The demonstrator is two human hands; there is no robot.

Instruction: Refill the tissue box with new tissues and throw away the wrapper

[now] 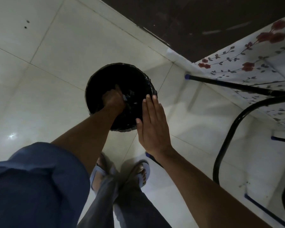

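A round black bin (95,76) lined with a black bag stands on the white tiled floor in the middle of the head view. My left hand (113,100) reaches down inside it, fingers curled around a crumpled, shiny wrapper (130,96) that is hard to make out in the dark. My right hand (152,124) hovers flat and open over the bin's right rim, fingers together, holding nothing. The tissue box is not in sight.
At the right a table with a floral cloth (253,63) stands on black metal legs (229,84) with blue feet. A dark wall base (196,22) runs along the far side. My feet in sandals (122,175) are just below the bin.
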